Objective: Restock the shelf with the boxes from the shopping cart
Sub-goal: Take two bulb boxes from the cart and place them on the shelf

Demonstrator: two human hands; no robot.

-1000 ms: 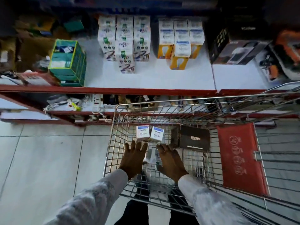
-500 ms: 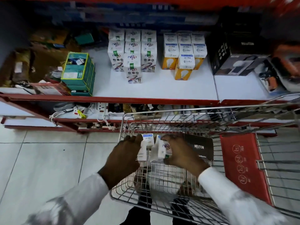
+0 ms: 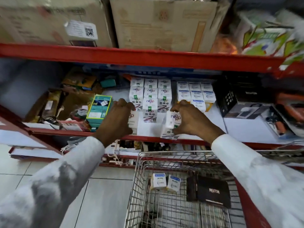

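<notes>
**Both hands set white boxes at the front of the shelf**

Head view: The person's left hand (image 3: 117,119) and right hand (image 3: 191,120) are both over the front part of the white shelf (image 3: 213,129) with its red front edge. The left hand's fingers (image 3: 126,104) curl over the top of a white box (image 3: 133,120), which stands at the shelf's front just left of the stacked white boxes (image 3: 150,94); the palm hides most of it, so only its right face shows. The right hand's fingers (image 3: 178,106) wrap over the top of a second white box (image 3: 171,125), with the thumb low on its near side; this box is tilted, its lower edge at or just past the red front lip. A bare strip of shelf lies between the two held boxes. Both hands are closed on their boxes, not spread.

Right of the stack stand blue-and-white bulb boxes (image 3: 195,93). Below, the wire shopping cart (image 3: 139,178) holds two small blue-topped boxes (image 3: 165,181) side by side and a black box (image 3: 212,191) to their right. Cardboard cartons (image 3: 156,22) sit on the upper shelf.
</notes>
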